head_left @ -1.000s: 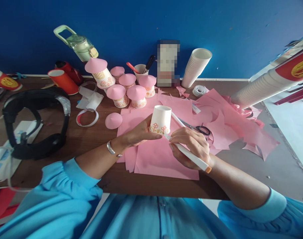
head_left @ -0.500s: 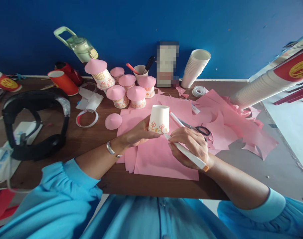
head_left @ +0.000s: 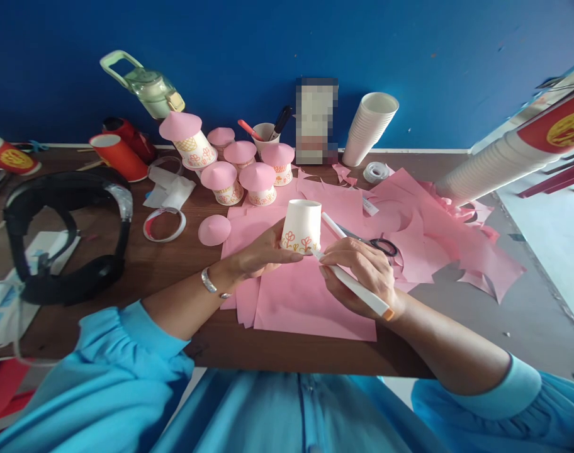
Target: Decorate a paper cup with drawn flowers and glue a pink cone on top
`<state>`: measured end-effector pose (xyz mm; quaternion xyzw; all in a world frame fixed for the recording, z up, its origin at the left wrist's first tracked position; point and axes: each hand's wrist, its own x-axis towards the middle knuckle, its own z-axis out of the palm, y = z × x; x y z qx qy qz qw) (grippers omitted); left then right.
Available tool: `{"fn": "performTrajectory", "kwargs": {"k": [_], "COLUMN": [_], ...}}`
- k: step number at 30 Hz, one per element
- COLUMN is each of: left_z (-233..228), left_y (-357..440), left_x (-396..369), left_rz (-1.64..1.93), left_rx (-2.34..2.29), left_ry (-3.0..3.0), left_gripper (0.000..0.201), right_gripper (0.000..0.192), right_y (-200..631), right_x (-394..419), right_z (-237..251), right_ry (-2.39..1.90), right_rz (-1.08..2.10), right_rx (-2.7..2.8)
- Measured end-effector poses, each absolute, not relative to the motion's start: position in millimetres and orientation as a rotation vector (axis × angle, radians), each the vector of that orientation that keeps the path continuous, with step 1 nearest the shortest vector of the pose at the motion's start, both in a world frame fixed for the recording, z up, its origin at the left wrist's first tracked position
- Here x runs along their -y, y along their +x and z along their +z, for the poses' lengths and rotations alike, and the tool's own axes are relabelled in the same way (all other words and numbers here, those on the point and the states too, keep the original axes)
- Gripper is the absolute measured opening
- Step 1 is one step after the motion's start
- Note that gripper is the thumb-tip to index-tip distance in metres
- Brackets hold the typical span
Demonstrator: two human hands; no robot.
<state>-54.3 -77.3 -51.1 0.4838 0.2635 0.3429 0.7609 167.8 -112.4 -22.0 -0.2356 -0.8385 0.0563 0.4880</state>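
The right hand (head_left: 360, 270) pinches a long white marker (head_left: 362, 291), pointing to ten o'clock, tip right by the flowery white paper cup (head_left: 302, 220) the left hand (head_left: 261, 255) grips.

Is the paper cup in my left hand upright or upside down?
Upside down: the paper cup has its narrower end on top, wider end below.

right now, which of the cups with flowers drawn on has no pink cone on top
The cup in the left hand; the other flower cups wear pink cones.
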Motion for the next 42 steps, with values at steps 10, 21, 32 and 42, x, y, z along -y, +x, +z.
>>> {"fn": "performTrajectory", "kwargs": {"k": [10, 21, 32, 42], "left_z": [-59, -50, -55, -52], "left_y": [-56, -55, -55, -53], "left_x": [75, 77, 76, 77], "left_rz": [0.755, 0.794, 0.811, 0.786], "left_rx": [-0.518, -0.466, -0.443, -0.539], "left_ry": [1.042, 1.011, 0.978, 1.054], "left_gripper": [0.044, 0.033, 0.043, 0.047], "right_gripper": [0.029, 0.025, 0.028, 0.027], "right_y": [166, 170, 172, 170], "right_x": [113, 112, 114, 113], "right_z": [-21, -21, -24, -24], "right_ry": [-0.595, -0.579, -0.661, -0.569], "right_rz": [0.125, 0.086, 0.189, 0.206], "right_rx": [2.012, 1.959, 1.959, 2.001]}}
